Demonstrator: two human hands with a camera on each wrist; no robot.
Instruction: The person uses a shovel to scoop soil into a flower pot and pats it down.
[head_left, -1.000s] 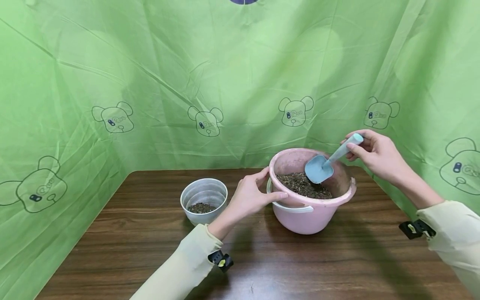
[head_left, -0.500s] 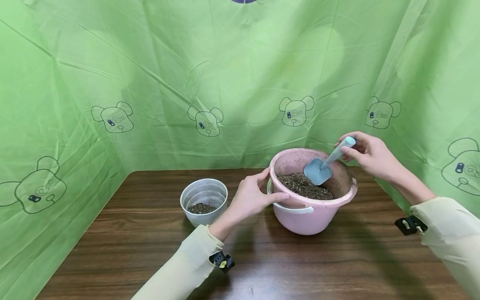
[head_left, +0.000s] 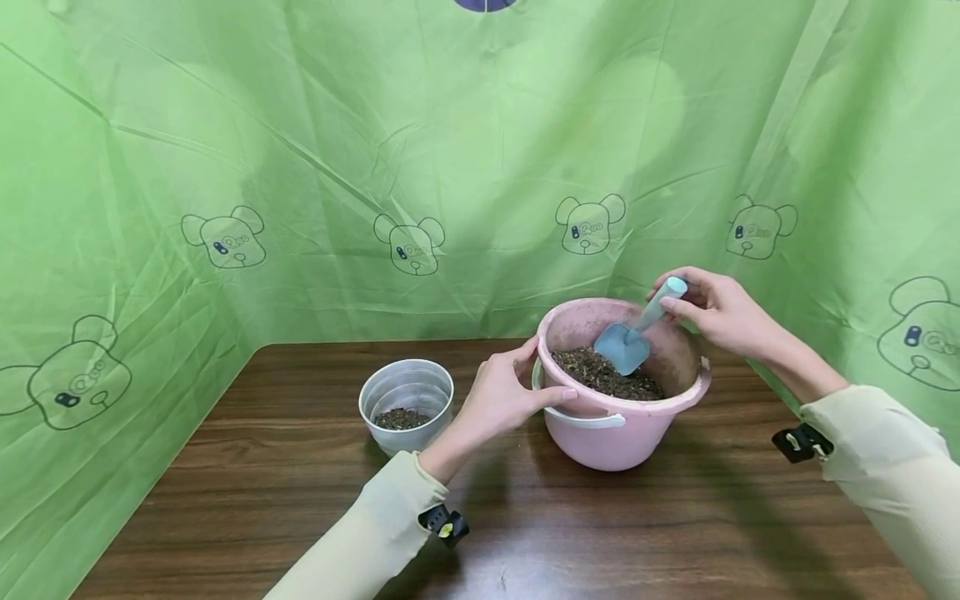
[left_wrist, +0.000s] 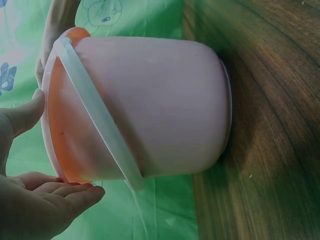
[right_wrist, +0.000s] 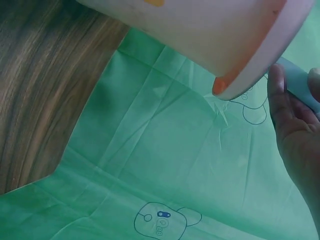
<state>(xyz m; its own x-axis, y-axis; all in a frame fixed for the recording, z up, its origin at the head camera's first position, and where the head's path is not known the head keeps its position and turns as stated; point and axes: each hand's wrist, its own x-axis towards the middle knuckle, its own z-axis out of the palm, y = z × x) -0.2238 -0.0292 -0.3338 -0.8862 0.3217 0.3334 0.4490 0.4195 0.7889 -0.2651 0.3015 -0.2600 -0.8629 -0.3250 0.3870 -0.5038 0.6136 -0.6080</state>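
Note:
A pink bucket (head_left: 607, 437) with a white handle (head_left: 588, 418) stands on the right part of the table and holds dark, crumbly soil (head_left: 585, 368). My left hand (head_left: 498, 396) spans the bucket's left rim, thumb on the near side and fingers farther back. The left wrist view also shows that hand (left_wrist: 45, 200) at the rim. With fingers and thumb, my right hand (head_left: 720, 308) pinches the handle of a light blue scoop (head_left: 624, 348). Its blade points down inside the bucket, and the tip meets the soil. The right wrist view shows only part of the scoop's handle (right_wrist: 295, 82).
A grey ribbed pot (head_left: 416, 437) with some soil (head_left: 402, 418) at its bottom stands left of the bucket, behind the left forearm. The brown wooden table (head_left: 247, 517) is bordered by green cloth (head_left: 480, 208) printed with bear heads.
My right hand has moved left and slightly down with the scoop, whose blade has shifted left and lower in the bucket. The left hand, bucket and pot stay in place.

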